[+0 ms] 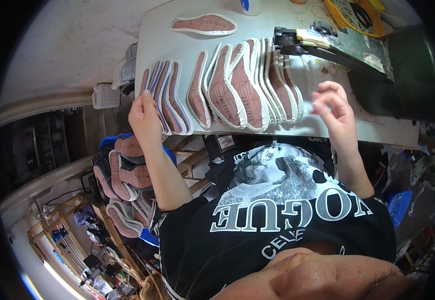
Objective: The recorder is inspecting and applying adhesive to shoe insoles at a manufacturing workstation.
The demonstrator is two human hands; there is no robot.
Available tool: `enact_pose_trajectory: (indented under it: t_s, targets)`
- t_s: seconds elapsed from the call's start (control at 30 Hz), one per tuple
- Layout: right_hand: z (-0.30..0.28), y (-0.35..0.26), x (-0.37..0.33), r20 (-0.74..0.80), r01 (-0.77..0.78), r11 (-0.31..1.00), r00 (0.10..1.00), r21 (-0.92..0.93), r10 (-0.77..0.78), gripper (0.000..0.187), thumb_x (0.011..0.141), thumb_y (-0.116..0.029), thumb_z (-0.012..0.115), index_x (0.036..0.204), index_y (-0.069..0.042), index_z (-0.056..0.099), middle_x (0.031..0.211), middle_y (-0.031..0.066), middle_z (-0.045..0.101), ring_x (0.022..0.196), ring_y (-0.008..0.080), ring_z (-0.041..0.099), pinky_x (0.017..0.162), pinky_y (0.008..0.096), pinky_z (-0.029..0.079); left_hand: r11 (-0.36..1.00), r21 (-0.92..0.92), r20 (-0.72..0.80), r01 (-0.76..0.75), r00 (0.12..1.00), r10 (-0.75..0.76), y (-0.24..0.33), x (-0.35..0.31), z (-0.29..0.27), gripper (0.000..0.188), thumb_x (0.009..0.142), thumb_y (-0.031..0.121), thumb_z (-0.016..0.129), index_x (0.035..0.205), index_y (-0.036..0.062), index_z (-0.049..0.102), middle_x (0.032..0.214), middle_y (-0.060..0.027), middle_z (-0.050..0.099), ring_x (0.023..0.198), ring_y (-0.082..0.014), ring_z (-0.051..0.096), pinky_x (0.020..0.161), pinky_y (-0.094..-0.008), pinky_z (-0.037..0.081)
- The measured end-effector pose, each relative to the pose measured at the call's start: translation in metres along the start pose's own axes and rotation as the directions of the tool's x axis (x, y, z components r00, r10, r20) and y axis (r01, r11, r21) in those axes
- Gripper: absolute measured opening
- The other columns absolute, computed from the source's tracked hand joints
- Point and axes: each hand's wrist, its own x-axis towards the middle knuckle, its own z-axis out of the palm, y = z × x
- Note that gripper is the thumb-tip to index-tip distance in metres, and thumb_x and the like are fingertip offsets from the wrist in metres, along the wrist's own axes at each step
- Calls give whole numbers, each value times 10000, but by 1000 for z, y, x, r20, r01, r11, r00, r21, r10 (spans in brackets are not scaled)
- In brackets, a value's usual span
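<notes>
My left hand (pixel 146 115) has its fingers closed at the edge of the leftmost shoe insole in a fanned row of blue-and-white-edged insoles (pixel 175 102). My right hand (pixel 335 109) is raised over the table's right side, fingers bent and apart, slightly blurred, with nothing visible in it. Between my hands stand several reddish-brown insoles with gathered white rims (pixel 226 95), leaning on each other in a long row. A single white-rimmed insole (pixel 205 23) lies flat at the table's far side.
On the right a dark green machine (pixel 357 52) reaches over the white table (pixel 160 37). A yellow basket (pixel 335 11) stands far right. Left of me, a blue bin (pixel 170 156) is heaped with insoles (pixel 122 175). A white jug (pixel 106 96) sits beyond the table's left edge.
</notes>
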Motion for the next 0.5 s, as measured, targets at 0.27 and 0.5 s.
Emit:
enact_pose_trajectory:
  t_s: [0.27, 0.5]
  targets:
    - [-7, 15, 8, 144, 93, 996, 985, -2, -92, 117, 916, -136, 581, 978, -46, 622, 791, -23, 569, 603, 8, 483, 466, 151, 324, 711, 691, -316, 129, 939, 136, -106, 62, -2, 578, 911, 459, 487, 1224, -26, 530, 1156, -251, 570, 1179, -364, 492, 997, -422, 350]
    - [-18, -1, 15, 189, -145, 976, 975, 161, 114, 184, 936, -150, 555, 998, -8, 653, 719, 42, 639, 665, 106, 590, 722, 242, 467, 912, 345, 65, 221, 964, -258, -157, 111, -56, 677, 748, 517, 715, 1013, -102, 633, 932, -183, 671, 862, -220, 631, 777, -328, 482]
